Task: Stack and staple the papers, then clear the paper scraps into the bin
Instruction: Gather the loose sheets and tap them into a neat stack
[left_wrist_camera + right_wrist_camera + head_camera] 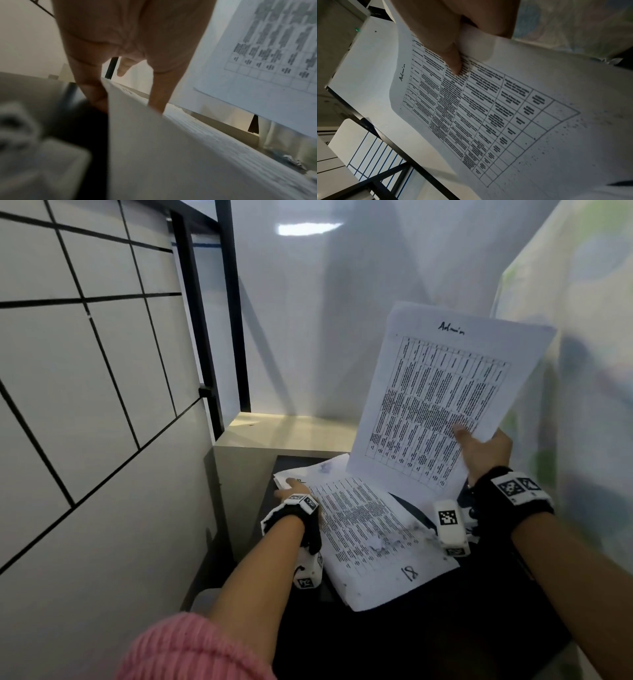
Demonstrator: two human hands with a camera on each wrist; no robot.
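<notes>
My right hand (478, 445) pinches a printed table sheet headed "Admin" (428, 405) and holds it upright above the table, thumb on its printed face. In the right wrist view the thumb (453, 60) presses the same sheet (488, 121). A loose pile of printed papers (370, 529) lies on the dark table (411, 635). Straight fingers of my left hand (291, 487) rest on the pile's far left corner. The left wrist view shows those fingers (157, 102) on the top sheet (171, 148). Small torn paper scraps (378, 542) lie on the top sheet, and appear again as scraps (291, 161).
A tiled wall (85, 405) stands close on the left, with a black metal frame (233, 320) behind it. A beige ledge (284, 433) sits beyond the table. A patterned plastic sheet (582, 371) hangs on the right. A pale rounded object (205, 599) shows below the table's left edge.
</notes>
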